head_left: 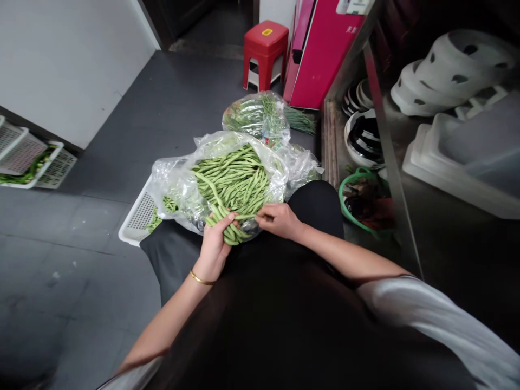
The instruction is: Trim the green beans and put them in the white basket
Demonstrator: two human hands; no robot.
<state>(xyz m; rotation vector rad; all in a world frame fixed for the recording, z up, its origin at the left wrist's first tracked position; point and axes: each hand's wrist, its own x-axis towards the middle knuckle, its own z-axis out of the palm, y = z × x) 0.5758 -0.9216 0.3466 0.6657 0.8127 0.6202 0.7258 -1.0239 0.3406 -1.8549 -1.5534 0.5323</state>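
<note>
A clear plastic bag (174, 176) full of long green beans (239, 176) lies open in front of my knees. My left hand (217, 235) is closed around a small bunch of green beans (231, 234) at the bag's near edge, thumb on top. Just to its right, my right hand (280, 219) pinches the end of one bean that reaches across from the bunch. Its fingertips are small in view, so the exact grip is hard to see. Partly under the bag, at the left, a white perforated basket (138, 216) holds more green beans.
Beyond the bag lies another plastic bag of greens (254, 116). A red stool (266, 49) stands near a pink cabinet (325, 54). On my right, a metal shelf holds white plastic containers (455, 70), with a green basket (345, 208) below. White crates (57, 168) stand far left.
</note>
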